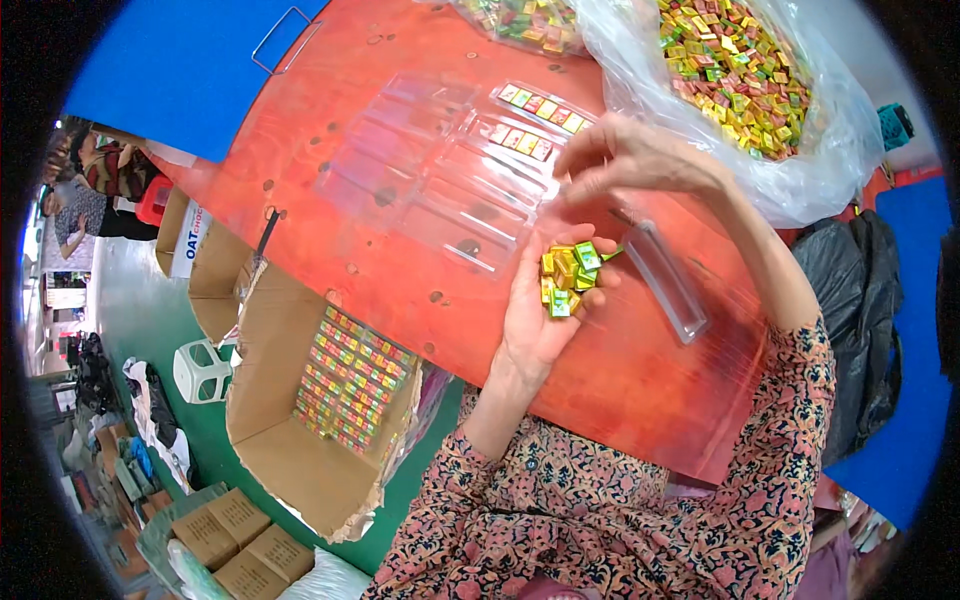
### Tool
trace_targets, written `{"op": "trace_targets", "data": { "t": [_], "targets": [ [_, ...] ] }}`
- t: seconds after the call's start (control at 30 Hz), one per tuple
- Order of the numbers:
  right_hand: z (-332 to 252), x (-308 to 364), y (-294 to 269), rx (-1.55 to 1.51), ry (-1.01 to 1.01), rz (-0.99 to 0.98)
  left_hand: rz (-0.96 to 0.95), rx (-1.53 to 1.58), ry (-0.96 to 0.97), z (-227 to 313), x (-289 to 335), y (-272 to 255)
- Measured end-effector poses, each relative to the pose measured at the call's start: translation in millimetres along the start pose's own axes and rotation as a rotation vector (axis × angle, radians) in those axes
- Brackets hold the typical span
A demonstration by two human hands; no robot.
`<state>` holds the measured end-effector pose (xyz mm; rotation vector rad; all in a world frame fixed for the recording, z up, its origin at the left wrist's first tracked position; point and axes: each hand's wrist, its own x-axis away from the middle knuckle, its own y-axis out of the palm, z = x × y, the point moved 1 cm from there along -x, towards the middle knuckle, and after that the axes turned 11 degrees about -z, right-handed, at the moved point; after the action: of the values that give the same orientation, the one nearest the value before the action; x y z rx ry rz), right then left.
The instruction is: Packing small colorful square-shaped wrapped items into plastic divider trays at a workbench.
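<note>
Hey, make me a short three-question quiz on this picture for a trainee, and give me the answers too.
1. Which hand cups the yellow and green pieces?
2. True or false: the white stool is on the green floor.
3. The large clear bag at the top right is: A, open; B, tied shut; C, folded flat.

Key: 1. The left hand. 2. True. 3. A.

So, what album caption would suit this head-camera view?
Left hand cupping small green and yellow pieces, right hand at a partly filled clear tray on a red table.
</note>
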<state>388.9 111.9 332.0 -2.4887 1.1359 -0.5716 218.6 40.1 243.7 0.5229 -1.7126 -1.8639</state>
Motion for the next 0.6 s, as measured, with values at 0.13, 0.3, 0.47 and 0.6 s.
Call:
{"op": "trace_targets", "data": {
  "t": [0.13,0.3,0.47,0.6],
  "targets": [
    [-12.1,16.4,26.9,0.284,0.019,-0.213,-0.093,0.072,-0.024,-0.2,0.0,-6.2],
    [-12.4,27.8,40.0,0.361,-0.112,-0.061,-0.077,0.085,0.027,-2.9,-2.5,0.7],
    [-17.1,26.7,38.8,0.465,-0.219,0.022,-0.088,0.174,0.018,0.0,0.2,1.5],
    [-22.7,11.1,16.7,0.177,-0.015,0.003,-0.018,0.074,0.066,-0.1,3.4,-4.3]
  ]
}}
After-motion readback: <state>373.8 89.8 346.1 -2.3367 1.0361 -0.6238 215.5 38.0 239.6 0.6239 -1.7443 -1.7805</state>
